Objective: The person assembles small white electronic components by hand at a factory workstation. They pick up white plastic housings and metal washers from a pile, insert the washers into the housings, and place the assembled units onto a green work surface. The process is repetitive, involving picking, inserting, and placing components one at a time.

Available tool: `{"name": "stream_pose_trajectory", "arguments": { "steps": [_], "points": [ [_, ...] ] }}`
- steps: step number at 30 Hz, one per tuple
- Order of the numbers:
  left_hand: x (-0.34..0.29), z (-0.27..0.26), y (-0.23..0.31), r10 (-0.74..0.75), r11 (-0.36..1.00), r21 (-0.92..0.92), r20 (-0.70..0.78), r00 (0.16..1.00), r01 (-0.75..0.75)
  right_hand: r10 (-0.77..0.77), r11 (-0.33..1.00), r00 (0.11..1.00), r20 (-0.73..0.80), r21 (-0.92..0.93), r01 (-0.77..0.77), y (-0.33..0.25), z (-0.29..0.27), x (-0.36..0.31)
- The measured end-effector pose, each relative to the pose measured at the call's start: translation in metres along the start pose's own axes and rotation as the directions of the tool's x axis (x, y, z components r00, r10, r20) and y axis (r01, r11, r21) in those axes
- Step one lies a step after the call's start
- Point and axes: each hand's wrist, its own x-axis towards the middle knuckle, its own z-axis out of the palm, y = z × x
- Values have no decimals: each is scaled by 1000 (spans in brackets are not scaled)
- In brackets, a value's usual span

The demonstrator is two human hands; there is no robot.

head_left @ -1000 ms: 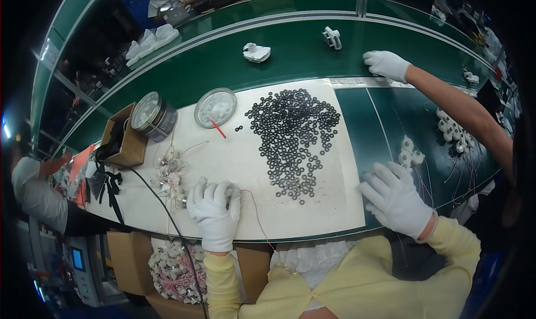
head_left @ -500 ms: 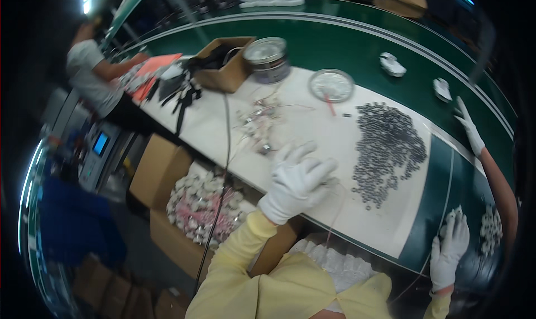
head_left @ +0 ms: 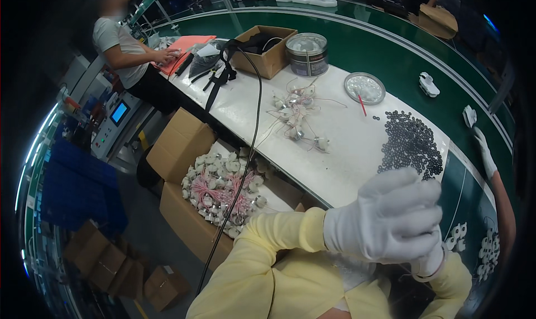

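My left hand (head_left: 385,216), in a white glove, is raised over the near right part of the white tabletop with its fingers curled. Whatever they may hold is hidden. My right hand (head_left: 429,263), also gloved, is mostly behind the left one, close in front of my body. Only its wrist side shows, so its fingers cannot be made out. Just beyond the left hand lies a spread of small black rings (head_left: 410,143). Beside the right hand, small white parts (head_left: 456,236) sit on the green surface.
White wired parts (head_left: 296,115) lie mid-table. Behind stand a round tin (head_left: 307,55), a lid with a red stick (head_left: 364,88) and a cardboard box (head_left: 273,59). A larger box (head_left: 184,207) of pink-wired parts stands below left, crossed by a black cable (head_left: 258,112). Co-workers are at left and right.
My left hand has moved right from mid-table and its fingers have curled. My right hand has come in from the white parts at the right to behind it. The view has shifted.
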Motion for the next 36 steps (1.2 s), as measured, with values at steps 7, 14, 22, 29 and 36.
{"name": "stream_pose_trajectory", "arguments": {
  "steps": [7, 14, 22, 29, 36],
  "points": [
    [-4, -22, -17, -179, 984, 30, 141, 974, 177, 196, 981, 981, -12, 9, -196, 10, -2, 12],
    [-90, -60, -87, -560, 771, 581, 424, 711, 261, 215, 966, 969, 126, 117, -229, 8, -72, -45],
    [-108, -65, -116, -585, 743, 628, 440, 681, 233, 382, 920, 753, 536, -139, -367, -22, -97, -48],
    [-96, -50, -104, -500, 746, 664, 509, 701, 51, -271, -265, 962, 32, -963, -42, 22, -96, -33],
    [-97, -47, -80, -518, 794, 595, 550, 655, 128, -254, -327, 967, -18, -939, -104, 34, -105, -18]
  ]
}}
